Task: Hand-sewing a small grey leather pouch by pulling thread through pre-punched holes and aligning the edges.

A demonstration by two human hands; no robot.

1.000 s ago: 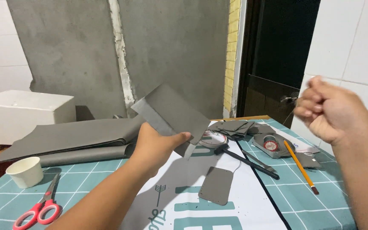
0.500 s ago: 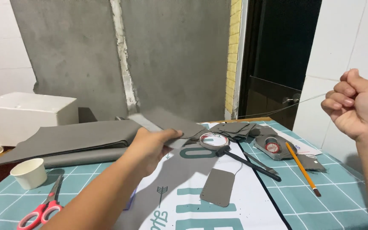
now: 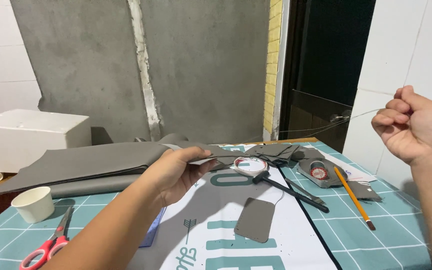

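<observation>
Right now my left hand [image 3: 178, 172] pinches a thin grey leather piece [image 3: 211, 156] flat above the teal cutting mat [image 3: 396, 220]. My right hand [image 3: 413, 125], raised well off to the side, is clenched on a fine thread [image 3: 326, 125] drawn taut toward the piece. Stitching looks underway, not finished. A small rounded grey patch [image 3: 255, 219], red scissors [image 3: 46, 245] and pencil [image 3: 353, 197] lie untouched.

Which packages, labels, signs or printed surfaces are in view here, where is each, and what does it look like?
White printed sheet: flat on the cutting mat, large teal lettering, black right edge.
Round red-and-white label: on a grey round holder, right of the mallet.
White foam box: far left, rectangular, plain.
</observation>
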